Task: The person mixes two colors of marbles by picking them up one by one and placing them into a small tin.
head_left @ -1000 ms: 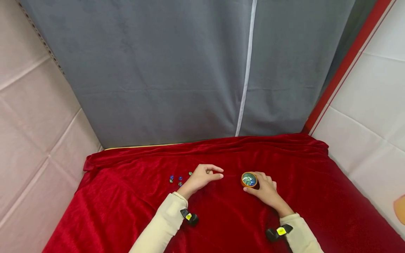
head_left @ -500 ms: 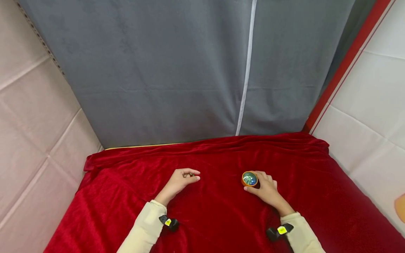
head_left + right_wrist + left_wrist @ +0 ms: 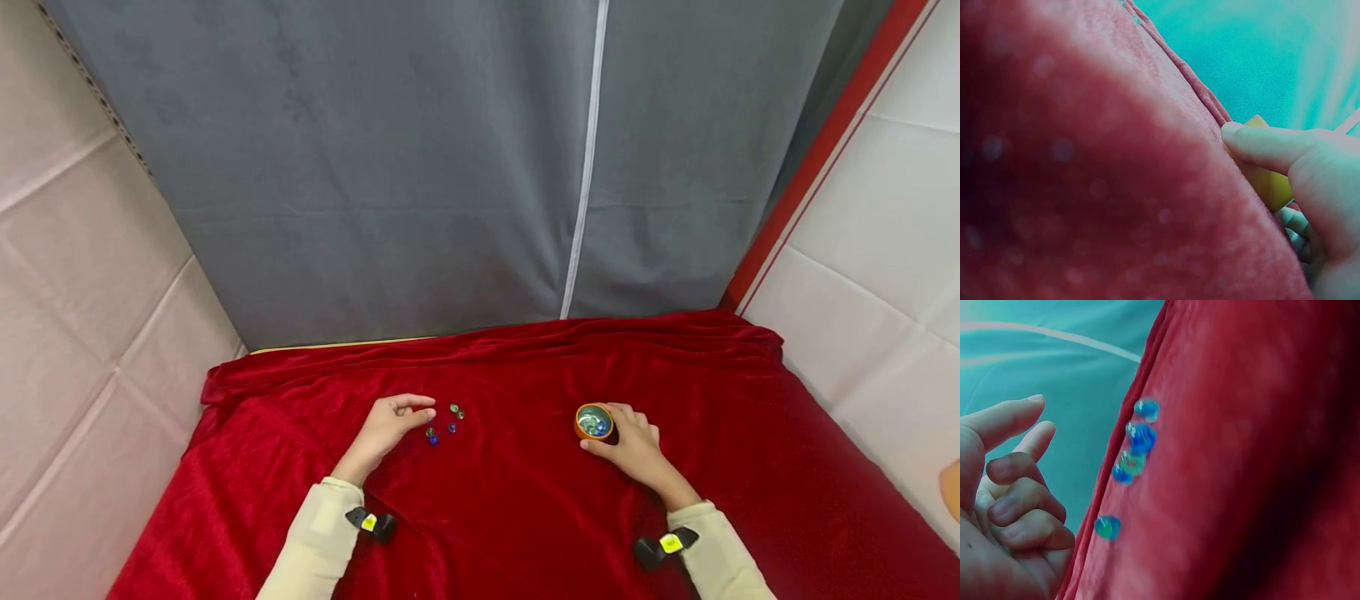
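Observation:
My left hand is just left of a loose group of glass marbles on red cloth. Its thumb and index finger reach out with a gap between them, while the other fingers are curled in. Seen from the left wrist, blue and green marbles lie beyond the fingers, and nothing is held. On the right, my right hand grips a small round bowl with an orange outside, thumb at the near side and fingers behind. Several blue and green marbles are inside it. The right wrist view shows the bowl's yellowish side under the thumb.
Wrinkled red velvet cloth covers the table. A grey curtain hangs behind its far edge. Pale walls flank the left, and a white panel with a red border stands on the right.
My left hand has moved left across the cloth, passing over the marbles, several of which now show to the right of its fingertips. The right hand keeps its grip on the bowl.

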Demonstrator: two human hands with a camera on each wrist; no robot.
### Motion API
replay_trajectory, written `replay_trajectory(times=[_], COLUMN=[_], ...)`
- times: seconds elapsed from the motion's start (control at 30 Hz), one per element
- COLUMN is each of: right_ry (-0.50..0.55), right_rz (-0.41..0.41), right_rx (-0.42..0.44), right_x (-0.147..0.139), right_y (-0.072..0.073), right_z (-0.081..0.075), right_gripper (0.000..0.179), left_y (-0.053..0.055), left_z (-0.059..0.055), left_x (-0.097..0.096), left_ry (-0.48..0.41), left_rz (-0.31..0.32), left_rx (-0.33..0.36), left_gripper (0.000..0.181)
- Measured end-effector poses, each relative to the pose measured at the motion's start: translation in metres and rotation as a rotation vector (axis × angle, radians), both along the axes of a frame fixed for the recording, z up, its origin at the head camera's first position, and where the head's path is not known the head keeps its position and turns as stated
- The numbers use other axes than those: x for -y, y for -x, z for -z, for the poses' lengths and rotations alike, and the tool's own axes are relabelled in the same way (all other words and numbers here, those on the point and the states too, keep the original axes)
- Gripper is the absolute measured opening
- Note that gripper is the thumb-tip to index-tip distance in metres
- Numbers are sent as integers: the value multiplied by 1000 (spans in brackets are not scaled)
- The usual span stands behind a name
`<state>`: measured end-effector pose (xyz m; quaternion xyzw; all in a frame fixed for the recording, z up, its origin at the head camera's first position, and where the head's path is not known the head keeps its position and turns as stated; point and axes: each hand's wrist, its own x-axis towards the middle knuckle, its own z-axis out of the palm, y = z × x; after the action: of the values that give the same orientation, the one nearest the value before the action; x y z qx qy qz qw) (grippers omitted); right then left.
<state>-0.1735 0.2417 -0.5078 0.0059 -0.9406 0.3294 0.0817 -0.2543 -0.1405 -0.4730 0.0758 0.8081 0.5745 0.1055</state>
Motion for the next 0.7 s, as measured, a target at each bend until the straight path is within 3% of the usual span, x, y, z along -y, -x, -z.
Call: replay_trajectory(times=[0.03, 0.17, 0.33, 0.7], right_ry=[1, 4, 3, -3], right_rz=[-1, -2, -3, -1], right_rx=[0, 6, 8, 6], right_x=[0, 1, 1, -1], right_y=[0, 0, 0, 0], right_z=[0, 0, 0, -1], right_gripper=[67, 67, 67, 67], left_y=[-2, -2, 1, 4], left_z=[-3, 0, 11, 15], left_x=[1, 9, 18, 30], left_ry=[1, 8, 21, 63], left_rz=[-5, -38, -66, -68], left_rx=[4, 11, 17, 28], left_gripper=[34, 35, 34, 36])
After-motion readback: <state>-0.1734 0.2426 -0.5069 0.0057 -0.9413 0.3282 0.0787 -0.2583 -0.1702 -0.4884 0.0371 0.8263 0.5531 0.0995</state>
